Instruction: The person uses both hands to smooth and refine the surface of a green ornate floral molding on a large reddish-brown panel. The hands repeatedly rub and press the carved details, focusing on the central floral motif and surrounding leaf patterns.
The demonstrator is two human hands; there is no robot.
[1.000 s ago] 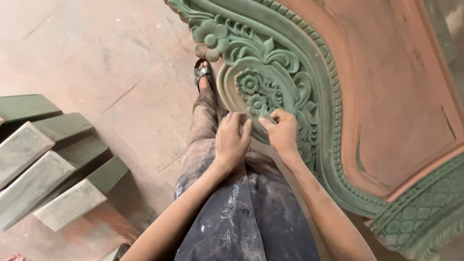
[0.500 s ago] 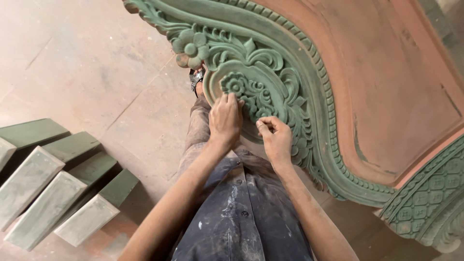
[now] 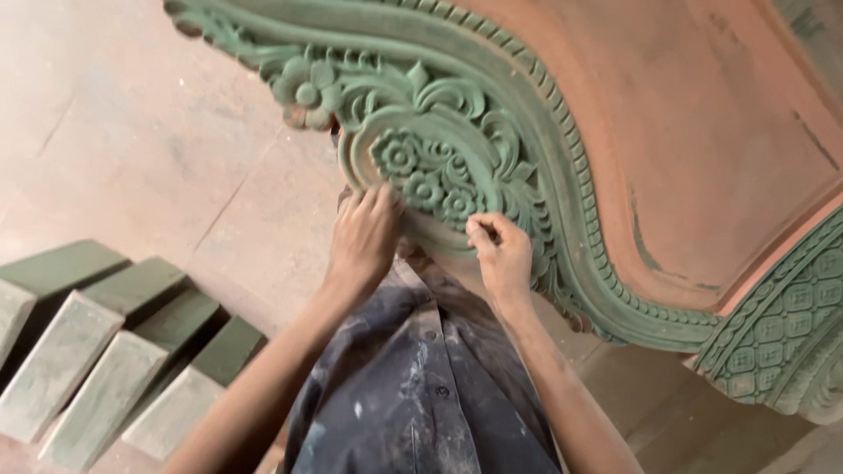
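Note:
A large carved panel (image 3: pixel 702 158) with a reddish-brown face and a green ornamental border fills the upper right. Its green floral scroll carving (image 3: pixel 430 167) curls at the middle. My left hand (image 3: pixel 364 237) lies flat with its fingers spread against the lower left edge of that scroll. My right hand (image 3: pixel 500 250) is pinched at the lower rim of the carved flowers, fingertips pressed on the green relief; whether it holds a small tool is too small to tell.
Several green rectangular blocks (image 3: pixel 105 351) lie side by side on the reddish floor (image 3: pixel 149 132) at the lower left. A green patterned moulding (image 3: pixel 781 333) continues at the lower right. My paint-spattered dark clothing (image 3: pixel 421 386) fills the bottom middle.
The view has shifted, so the carving sits lower and more central. Both hands have stayed on the scroll, the left spreading flatter and the right moving slightly right along the flowers.

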